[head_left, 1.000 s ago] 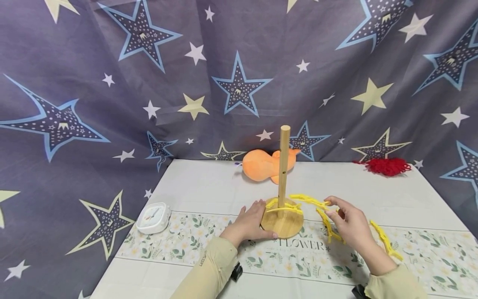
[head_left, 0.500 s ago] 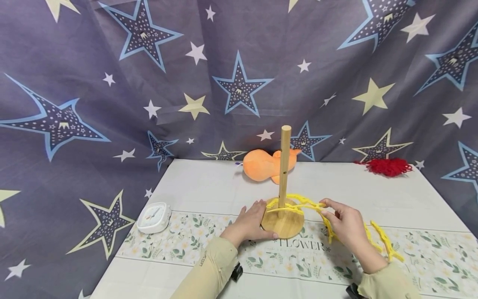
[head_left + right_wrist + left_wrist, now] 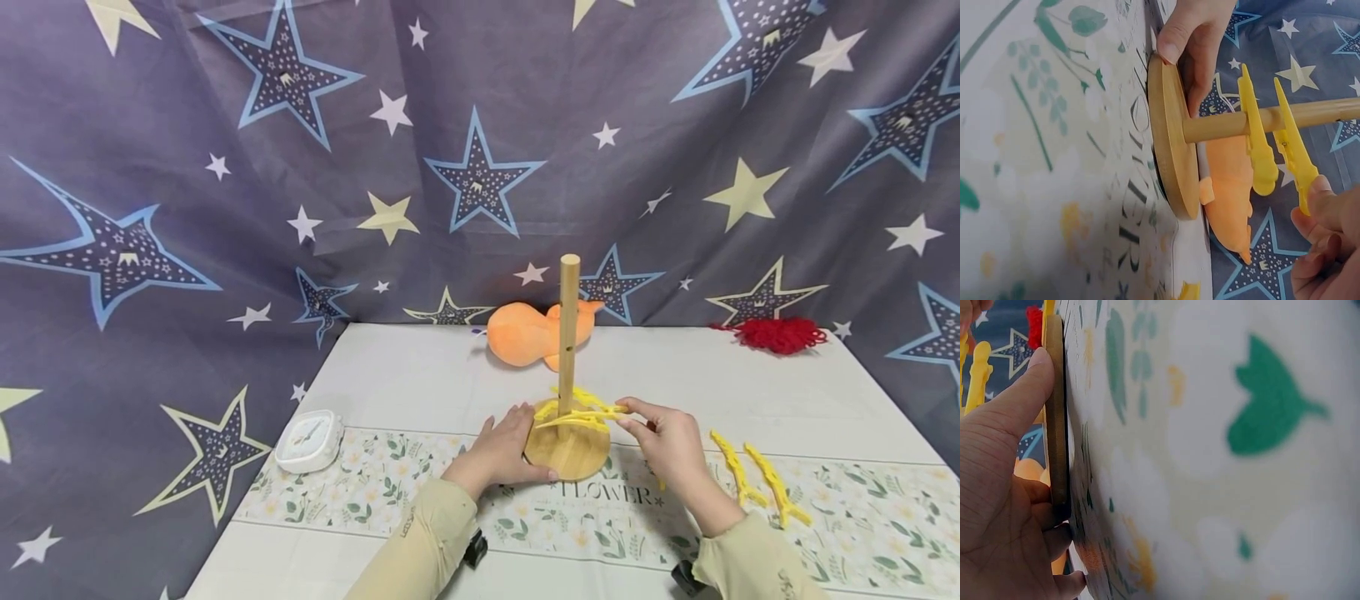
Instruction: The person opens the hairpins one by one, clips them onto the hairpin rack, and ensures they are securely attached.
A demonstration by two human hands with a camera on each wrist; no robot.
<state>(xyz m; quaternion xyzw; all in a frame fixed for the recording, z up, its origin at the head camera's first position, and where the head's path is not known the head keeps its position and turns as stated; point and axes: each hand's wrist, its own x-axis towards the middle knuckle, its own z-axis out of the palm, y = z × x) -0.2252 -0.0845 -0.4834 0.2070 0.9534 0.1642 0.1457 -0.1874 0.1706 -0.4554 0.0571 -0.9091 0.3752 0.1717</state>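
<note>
My left hand (image 3: 504, 446) grips the round base (image 3: 566, 460) of a wooden stand from its left side, thumb along the front edge. An upright post (image 3: 567, 333) with small holes rises from that base. Low on the post sits one curved, knobby yellow plastic piece (image 3: 1259, 147). With thumb and forefinger my right hand (image 3: 667, 442) pinches the end of a similar yellow piece (image 3: 1297, 153). In the right wrist view its pointed tip overlaps the post, just above the first piece. The right hand hides most of another yellow piece (image 3: 662, 483) on the table.
Two more yellow pieces, a left one (image 3: 738, 468) and a right one (image 3: 776, 485), lie right of my right hand. An orange plush toy (image 3: 522, 335) lies behind the stand, red yarn (image 3: 780, 335) at the back right. A white clock (image 3: 309, 440) stands at the left.
My right hand has moved left, bringing the pinched yellow piece from beside the stand to the post. The left hand has stayed on the base.
</note>
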